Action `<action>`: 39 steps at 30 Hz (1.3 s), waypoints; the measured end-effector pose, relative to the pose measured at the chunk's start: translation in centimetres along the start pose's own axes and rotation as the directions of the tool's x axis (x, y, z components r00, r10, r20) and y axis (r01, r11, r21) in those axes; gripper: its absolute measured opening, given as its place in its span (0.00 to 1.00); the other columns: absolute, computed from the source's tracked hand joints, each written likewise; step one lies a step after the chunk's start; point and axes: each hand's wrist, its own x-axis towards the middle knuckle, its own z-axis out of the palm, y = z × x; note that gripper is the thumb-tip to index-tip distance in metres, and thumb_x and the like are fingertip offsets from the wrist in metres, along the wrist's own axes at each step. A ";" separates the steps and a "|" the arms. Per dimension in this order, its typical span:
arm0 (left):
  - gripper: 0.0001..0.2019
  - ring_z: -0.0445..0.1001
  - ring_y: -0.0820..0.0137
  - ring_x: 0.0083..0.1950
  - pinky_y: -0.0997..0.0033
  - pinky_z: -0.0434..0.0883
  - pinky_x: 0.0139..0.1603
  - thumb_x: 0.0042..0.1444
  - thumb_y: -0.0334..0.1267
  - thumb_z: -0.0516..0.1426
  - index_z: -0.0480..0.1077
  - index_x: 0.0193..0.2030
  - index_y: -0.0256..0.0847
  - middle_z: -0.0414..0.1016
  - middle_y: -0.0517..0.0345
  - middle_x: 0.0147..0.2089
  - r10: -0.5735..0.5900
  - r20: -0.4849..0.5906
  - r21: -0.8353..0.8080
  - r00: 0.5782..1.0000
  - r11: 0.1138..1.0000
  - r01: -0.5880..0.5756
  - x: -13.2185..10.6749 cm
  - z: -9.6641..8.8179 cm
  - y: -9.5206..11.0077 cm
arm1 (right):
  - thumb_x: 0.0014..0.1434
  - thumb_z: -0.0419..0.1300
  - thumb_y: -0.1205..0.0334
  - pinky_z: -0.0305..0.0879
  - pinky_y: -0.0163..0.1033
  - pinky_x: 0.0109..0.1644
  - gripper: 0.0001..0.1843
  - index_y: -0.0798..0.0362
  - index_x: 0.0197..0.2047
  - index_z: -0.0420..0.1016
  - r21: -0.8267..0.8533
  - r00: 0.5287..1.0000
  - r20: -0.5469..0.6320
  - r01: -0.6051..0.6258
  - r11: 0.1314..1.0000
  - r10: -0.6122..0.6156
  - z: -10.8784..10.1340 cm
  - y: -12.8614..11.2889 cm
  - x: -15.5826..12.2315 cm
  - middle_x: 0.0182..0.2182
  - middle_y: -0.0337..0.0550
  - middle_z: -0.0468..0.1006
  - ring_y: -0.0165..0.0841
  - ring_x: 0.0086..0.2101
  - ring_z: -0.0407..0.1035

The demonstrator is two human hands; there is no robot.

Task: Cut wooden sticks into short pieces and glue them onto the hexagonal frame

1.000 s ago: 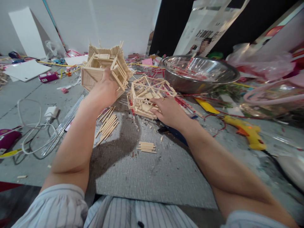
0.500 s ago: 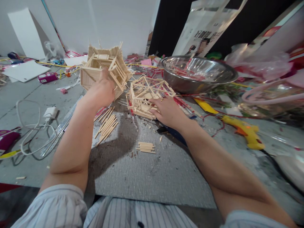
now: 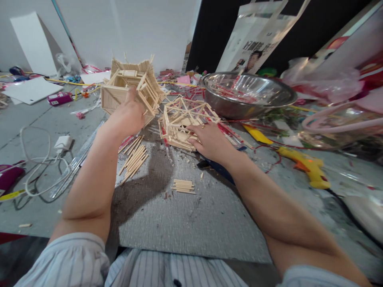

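Note:
My left hand [image 3: 127,115] is closed around a house-like model of wooden sticks [image 3: 128,85] and holds it up above the grey mat [image 3: 185,219]. My right hand [image 3: 209,139] grips the near side of an open stick frame [image 3: 184,119] that rests on the mat just right of the raised model. Loose sticks lie in a fan [image 3: 134,155] under my left wrist. A small stack of short sticks [image 3: 183,185] sits nearer to me.
A steel bowl [image 3: 248,93] with red scraps stands behind the frame. A yellow glue gun [image 3: 308,167] lies at the right. A white charger and cable [image 3: 50,155] and a ruler [image 3: 79,155] lie at the left. White boards lean on the back wall.
The view has shifted slightly; both hands keep their hold, and the raised model has barely moved.

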 end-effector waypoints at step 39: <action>0.19 0.76 0.57 0.55 0.54 0.70 0.61 0.63 0.34 0.48 0.76 0.53 0.34 0.68 0.40 0.63 -0.137 0.114 0.135 0.984 0.983 0.121 -1.0 -1.7 1.3 | 0.66 0.52 0.63 0.59 0.55 0.62 0.24 0.60 0.63 0.71 0.014 1.000 0.017 -0.013 1.000 0.012 0.1 0.1 0.1 0.49 0.59 0.81 0.50 0.51 0.74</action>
